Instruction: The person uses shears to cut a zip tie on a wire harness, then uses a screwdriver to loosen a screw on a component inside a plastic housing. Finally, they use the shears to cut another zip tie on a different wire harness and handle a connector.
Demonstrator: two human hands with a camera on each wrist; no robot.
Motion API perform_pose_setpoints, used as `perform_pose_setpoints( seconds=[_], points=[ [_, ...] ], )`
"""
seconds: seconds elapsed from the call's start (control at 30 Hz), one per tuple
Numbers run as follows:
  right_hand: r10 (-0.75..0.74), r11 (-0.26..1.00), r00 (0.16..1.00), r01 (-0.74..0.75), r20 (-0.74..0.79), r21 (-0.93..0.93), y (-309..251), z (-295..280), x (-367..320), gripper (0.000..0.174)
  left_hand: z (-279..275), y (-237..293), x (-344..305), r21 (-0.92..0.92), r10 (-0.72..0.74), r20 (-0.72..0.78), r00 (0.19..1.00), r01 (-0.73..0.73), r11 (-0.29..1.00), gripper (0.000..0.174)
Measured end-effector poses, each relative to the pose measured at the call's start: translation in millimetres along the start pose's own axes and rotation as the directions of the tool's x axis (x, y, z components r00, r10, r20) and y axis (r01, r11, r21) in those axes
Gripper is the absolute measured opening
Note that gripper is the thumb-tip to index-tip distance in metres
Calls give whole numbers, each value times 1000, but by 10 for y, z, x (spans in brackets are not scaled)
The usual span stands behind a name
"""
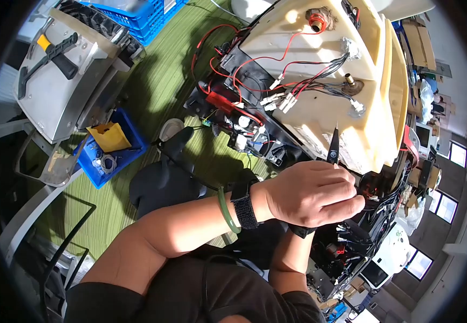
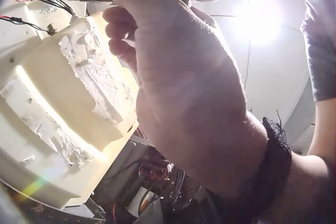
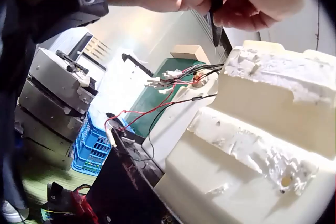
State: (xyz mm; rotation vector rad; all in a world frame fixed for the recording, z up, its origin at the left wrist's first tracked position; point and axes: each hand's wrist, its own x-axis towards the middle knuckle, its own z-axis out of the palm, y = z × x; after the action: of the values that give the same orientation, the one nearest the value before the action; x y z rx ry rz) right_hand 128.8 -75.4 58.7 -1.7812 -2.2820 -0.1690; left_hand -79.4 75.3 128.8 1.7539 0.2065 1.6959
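In the head view my left hand [image 1: 317,195] has its fingers curled and lies over my right hand, hiding most of it. The left wrist view shows my right hand [image 2: 184,71] from below. Its thumb and fingers pinch black, sharply pointed tweezers [image 1: 333,148], whose thin tip points away from me. Curled left fingers meet the right hand near the rear of the tweezers; I cannot tell what they hold. Close past the hands stands a cream moulded shell [image 1: 292,51], with rough whitish strips [image 2: 97,77] on its stepped side.
Red and black wires with white connectors [image 1: 287,100] hang across the shell. Exposed electronics [image 1: 244,132] lie beside it. A blue bin [image 1: 100,180] with a yellow pouch sits on the green floor at left. Dark cable bundles [image 1: 387,207] run at right.
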Motion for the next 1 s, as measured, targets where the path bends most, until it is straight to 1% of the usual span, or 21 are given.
perform_pose_setpoints(
  seconds=[0.07, 0.13, 0.17, 0.2, 0.23, 0.27, 0.3, 0.33, 0.37, 0.4, 0.47, 0.5, 0.53, 0.6, 0.63, 0.67, 0.77, 0.83, 0.87, 0.93, 1.0],
  points=[
    [-62, 998, 998, 62, 32, -10, 131, -6, -188, 50, -8, 6, 14, 9, 37, -37, 999, -37, 999, 17],
    [-126, 992, 990, 127, 68, -17, 292, -10, -348, 51, -21, 6, 13, -6, 39, -43, 998, -39, 999, 18],
    [-128, 991, 989, 129, 68, -19, -418, -163, 10, 51, -53, 13, 21, 13, 38, -19, 999, -37, 999, 20],
    [149, 969, 948, -83, -280, 234, -655, -309, 577, 38, -71, 17, 30, 33, 37, 5, 999, -37, 999, 21],
    [466, 834, 729, -174, -501, 523, -972, -439, 1128, 28, -62, 17, 28, 35, 41, 3, 999, -41, 999, 21],
    [462, 836, 729, -168, -505, 522, -984, -467, 1216, 28, -53, 17, 17, 22, 28, -8, 1000, -28, 999, 22],
    [390, 914, 709, -222, -588, 339, -987, -482, 1281, 27, -48, 14, 13, 10, 16, -18, 1000, -16, 1000, 23],
    [303, 949, 693, -278, -654, 146, -997, -501, 1330, 26, -49, 12, 17, 13, 21, -19, 1000, -20, 1000, 23],
    [345, 938, 664, -279, -664, 208, -1015, -527, 1374, 28, -52, 11, 21, 24, 16, -43, 999, -15, 1000, 23],
    [408, 913, 612, -284, -677, 293, -1061, -549, 1437, 28, -54, 10, 24, 34, 12, -66, 998, -10, 999, 24],
    [476, 880, 618, -328, -626, 344, -1076, -658, 1531, 26, -60, 1, 15, 16, -9, -69, 998, 10, 1000, 26],
    [506, 863, 592, -343, -627, 372, -1061, -660, 1552, 26, -63, -4, 18, -1, -23, -76, 997, 23, 1000, 27],
    [516, 856, 592, -351, -618, 378, -1056, -690, 1579, 25, -68, -10, 22, -17, -35, -82, 996, 34, 999, 28],
    [575, 811, 555, -286, -601, 511, -1045, -748, 1662, 26, -62, -1, 14, -7, -33, -82, 996, 33, 999, 27],
    [605, 780, 563, -277, -563, 562, -1025, -801, 1662, 27, -57, 6, 18, -9, -42, -87, 995, 41, 999, 26],
    [617, 774, 550, -294, -563, 561, -1028, -838, 1701, 28, -49, 11, 23, -13, -51, -92, 994, 50, 999, 26],
    [634, 750, 551, -266, -543, 605, -1010, -912, 1770, 27, -38, 7, 13, -26, -61, -91, 994, 59, 998, 25],
    [642, 719, 614, -274, -460, 638, -981, -949, 1797, 26, -55, -2, 19, -27, -69, -88, 994, 67, 997, 25],
    [660, 702, 606, -289, -443, 651, -1021, -956, 1839, 25, -60, -2, 26, -26, -68, -89, 994, 66, 997, 25],
    [658, 693, 632, -293, -410, 659, -1018, -962, 1863, 25, -71, -2, 37, -25, -86, -84, 993, 84, 996, 25],
    [662, 687, 639, -307, -392, 658, -1008, -950, 1895, 25, -73, -5, 44, -22, -82, -98, 992, 80, 997, 25]
  ],
)
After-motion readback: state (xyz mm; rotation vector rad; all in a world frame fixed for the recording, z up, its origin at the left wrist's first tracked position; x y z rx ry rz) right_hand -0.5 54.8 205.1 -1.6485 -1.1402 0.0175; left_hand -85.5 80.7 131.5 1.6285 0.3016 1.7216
